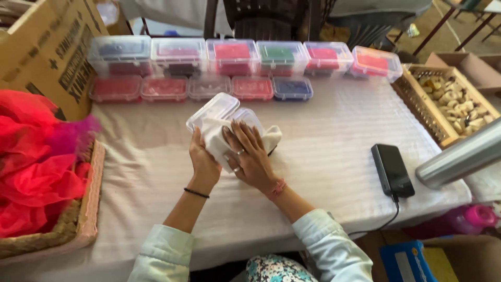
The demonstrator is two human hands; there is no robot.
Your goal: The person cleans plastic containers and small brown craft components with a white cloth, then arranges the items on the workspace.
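Wiping the clear plastic box [216, 109] with a white cloth [219, 142], I have my left hand [202, 163] closed in a grip around the box and cloth from below, while my right hand [249, 155] lies flat, fingers spread, pressing the cloth on it. The box is raised just above the worktop [323, 151]. Its lid looks only loosely seated; pressing too hard could pop it. The smooth plastic might also slide out of the cloth and knock the coloured boxes [229, 70] lined up behind.
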